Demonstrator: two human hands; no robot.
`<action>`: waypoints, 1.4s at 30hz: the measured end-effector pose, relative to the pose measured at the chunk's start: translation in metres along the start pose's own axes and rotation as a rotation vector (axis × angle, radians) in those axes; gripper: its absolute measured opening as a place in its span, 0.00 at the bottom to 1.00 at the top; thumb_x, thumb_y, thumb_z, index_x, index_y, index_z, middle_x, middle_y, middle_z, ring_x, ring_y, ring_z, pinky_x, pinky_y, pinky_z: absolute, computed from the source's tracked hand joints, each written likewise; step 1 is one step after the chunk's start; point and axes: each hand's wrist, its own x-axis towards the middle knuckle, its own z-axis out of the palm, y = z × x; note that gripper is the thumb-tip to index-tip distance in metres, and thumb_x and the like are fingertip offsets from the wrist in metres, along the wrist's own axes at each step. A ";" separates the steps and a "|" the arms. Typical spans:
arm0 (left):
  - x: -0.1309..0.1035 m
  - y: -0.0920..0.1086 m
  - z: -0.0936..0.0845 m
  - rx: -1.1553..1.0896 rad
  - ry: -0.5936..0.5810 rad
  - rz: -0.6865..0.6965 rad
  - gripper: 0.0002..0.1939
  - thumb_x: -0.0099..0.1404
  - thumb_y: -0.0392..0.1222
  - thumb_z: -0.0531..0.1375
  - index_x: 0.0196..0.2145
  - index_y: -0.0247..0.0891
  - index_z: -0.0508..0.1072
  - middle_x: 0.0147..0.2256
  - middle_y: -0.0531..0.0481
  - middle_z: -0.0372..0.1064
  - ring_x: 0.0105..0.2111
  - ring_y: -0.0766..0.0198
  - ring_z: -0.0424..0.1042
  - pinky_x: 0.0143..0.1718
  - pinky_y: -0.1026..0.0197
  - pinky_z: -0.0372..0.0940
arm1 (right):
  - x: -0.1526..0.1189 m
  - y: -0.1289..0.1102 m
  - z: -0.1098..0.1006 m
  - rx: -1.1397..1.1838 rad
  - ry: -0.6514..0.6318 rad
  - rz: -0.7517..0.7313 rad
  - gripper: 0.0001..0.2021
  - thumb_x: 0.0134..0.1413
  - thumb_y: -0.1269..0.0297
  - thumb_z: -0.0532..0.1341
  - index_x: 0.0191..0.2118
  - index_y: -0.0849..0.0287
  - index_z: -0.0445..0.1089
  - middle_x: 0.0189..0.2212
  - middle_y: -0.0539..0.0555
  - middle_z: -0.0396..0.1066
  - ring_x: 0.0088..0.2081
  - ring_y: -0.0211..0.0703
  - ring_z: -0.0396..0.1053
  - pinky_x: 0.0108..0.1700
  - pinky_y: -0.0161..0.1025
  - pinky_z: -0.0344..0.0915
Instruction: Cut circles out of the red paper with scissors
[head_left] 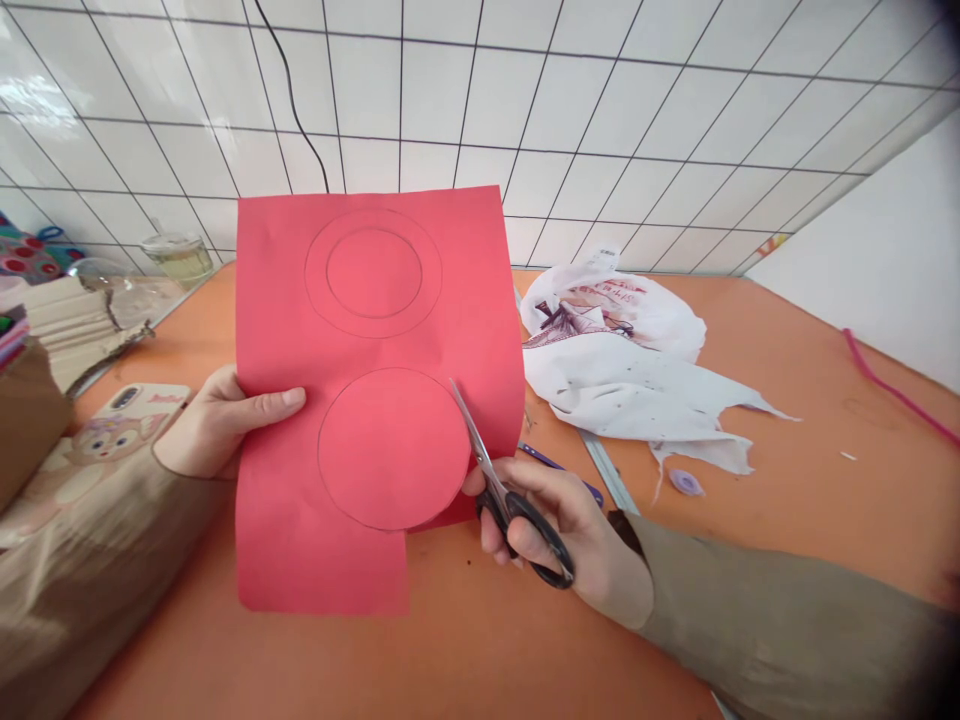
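Observation:
My left hand (232, 415) grips a sheet of red paper (285, 520) by its left edge, thumb flat on the front. Two rings, one inside the other, are drawn near the top of the sheet, and a larger circle is drawn lower down. My right hand (559, 515) has its fingers in the black handles of a pair of scissors (480, 450). The blades lie at the right side of the lower circle, whose lower right outline is cut along. A piece of the sheet's lower right corner is gone, leaving a notch.
A white plastic bag (630, 340) with torn white material lies at the right. Beside it are a ruler (607, 470), a purple pen (551, 460) and a small lilac roll (685, 483). A phone (112, 440), cardboard (67, 320) and a glass (178, 258) stand left on the orange table (487, 650).

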 end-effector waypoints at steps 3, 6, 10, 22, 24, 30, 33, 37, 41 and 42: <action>0.000 0.000 0.000 -0.002 0.002 0.003 0.12 0.46 0.29 0.65 0.31 0.38 0.78 0.28 0.47 0.77 0.27 0.51 0.76 0.26 0.56 0.73 | 0.000 0.000 0.000 0.003 -0.002 0.003 0.24 0.45 0.45 0.59 0.38 0.63 0.62 0.22 0.51 0.64 0.22 0.36 0.61 0.23 0.34 0.57; -0.001 0.001 0.000 -0.004 0.002 0.000 0.12 0.46 0.29 0.65 0.31 0.37 0.78 0.28 0.47 0.77 0.26 0.52 0.76 0.26 0.56 0.73 | 0.000 0.001 -0.001 -0.001 -0.015 0.002 0.23 0.46 0.45 0.59 0.38 0.62 0.62 0.22 0.51 0.63 0.22 0.36 0.61 0.23 0.34 0.57; -0.001 0.001 0.001 -0.006 0.015 0.001 0.12 0.46 0.28 0.64 0.31 0.37 0.79 0.27 0.47 0.77 0.25 0.54 0.76 0.26 0.57 0.73 | 0.000 0.003 -0.002 0.000 -0.029 -0.015 0.23 0.47 0.46 0.59 0.38 0.63 0.62 0.22 0.51 0.63 0.22 0.35 0.61 0.23 0.34 0.56; -0.001 0.002 -0.001 0.008 0.019 -0.002 0.11 0.45 0.29 0.65 0.30 0.36 0.79 0.26 0.46 0.77 0.23 0.54 0.76 0.25 0.57 0.73 | -0.002 0.002 -0.001 0.012 -0.041 -0.008 0.23 0.47 0.46 0.59 0.37 0.63 0.62 0.22 0.51 0.63 0.22 0.35 0.60 0.24 0.34 0.56; -0.001 0.002 0.000 0.013 0.032 -0.002 0.12 0.46 0.29 0.64 0.31 0.36 0.79 0.26 0.47 0.77 0.23 0.54 0.76 0.24 0.57 0.73 | -0.002 0.002 0.000 0.007 -0.041 -0.003 0.23 0.46 0.45 0.59 0.38 0.63 0.62 0.22 0.51 0.63 0.21 0.35 0.60 0.24 0.34 0.56; -0.002 0.003 0.001 0.018 0.063 -0.010 0.12 0.47 0.28 0.62 0.30 0.36 0.79 0.25 0.47 0.77 0.23 0.54 0.76 0.25 0.56 0.73 | -0.001 0.001 0.000 0.006 -0.044 -0.019 0.23 0.46 0.46 0.59 0.37 0.63 0.62 0.22 0.51 0.63 0.21 0.34 0.59 0.24 0.33 0.56; -0.002 0.004 0.002 0.016 0.080 -0.008 0.12 0.46 0.28 0.62 0.31 0.36 0.79 0.25 0.47 0.77 0.23 0.55 0.76 0.25 0.56 0.73 | 0.000 0.001 0.000 0.005 -0.046 -0.020 0.23 0.46 0.46 0.59 0.38 0.64 0.62 0.22 0.51 0.63 0.22 0.34 0.60 0.24 0.33 0.56; -0.002 0.004 0.003 0.009 0.092 -0.016 0.13 0.46 0.28 0.62 0.31 0.36 0.79 0.26 0.47 0.77 0.23 0.54 0.76 0.25 0.56 0.73 | -0.001 0.002 0.000 0.011 -0.048 -0.019 0.24 0.46 0.45 0.59 0.39 0.64 0.63 0.21 0.51 0.62 0.21 0.34 0.59 0.24 0.33 0.56; -0.002 0.004 0.002 0.011 0.094 -0.014 0.13 0.45 0.28 0.63 0.31 0.36 0.78 0.26 0.47 0.77 0.24 0.54 0.76 0.25 0.55 0.73 | -0.001 0.004 0.000 0.009 -0.050 -0.030 0.24 0.47 0.46 0.59 0.39 0.64 0.63 0.21 0.51 0.62 0.21 0.34 0.59 0.24 0.33 0.56; -0.002 0.004 0.002 0.015 0.093 -0.013 0.13 0.45 0.28 0.63 0.31 0.36 0.79 0.26 0.46 0.77 0.23 0.54 0.76 0.25 0.55 0.73 | -0.001 0.003 0.000 0.008 -0.048 -0.030 0.24 0.47 0.46 0.59 0.39 0.64 0.63 0.21 0.50 0.62 0.21 0.34 0.59 0.24 0.33 0.56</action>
